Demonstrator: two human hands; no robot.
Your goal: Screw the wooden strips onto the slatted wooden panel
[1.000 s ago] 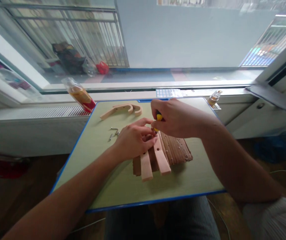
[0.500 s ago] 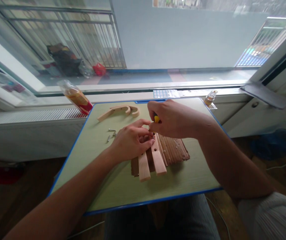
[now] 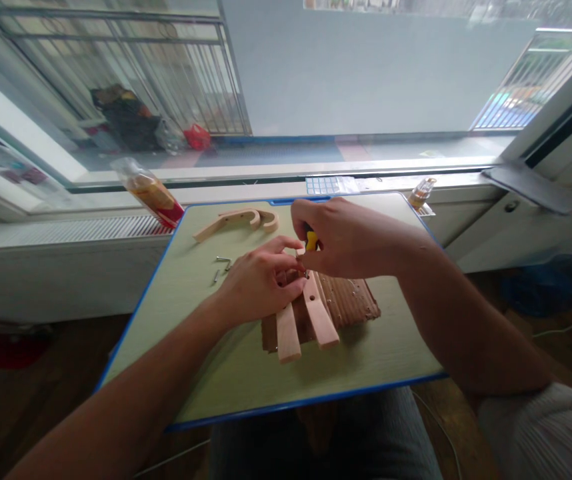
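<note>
My right hand (image 3: 339,237) is closed around a screwdriver (image 3: 311,241) with a yellow and black handle, its tip pointing down at the right-hand wooden piece (image 3: 322,320). My left hand (image 3: 263,277) lies over the far ends of two pale wooden pieces, fingers bent and thumb pressed against the right-hand one. The left-hand wooden piece (image 3: 288,337) runs out from under that palm. Both rest on a brown corrugated cardboard sheet (image 3: 351,297) dotted with small metal bits. Fingers hide most of the screwdriver's tip.
Two hook-shaped wooden pieces (image 3: 233,219) lie at the back left of the blue-edged table (image 3: 216,380). Several screws and a hex key (image 3: 223,259) are left of my left hand. A drink bottle (image 3: 153,197) stands beyond the table's left edge, a small bottle (image 3: 422,192) beyond its right.
The near end of the right-hand wooden piece has swung slightly right, widening the gap between the two. My right hand has turned a little with the screwdriver.
</note>
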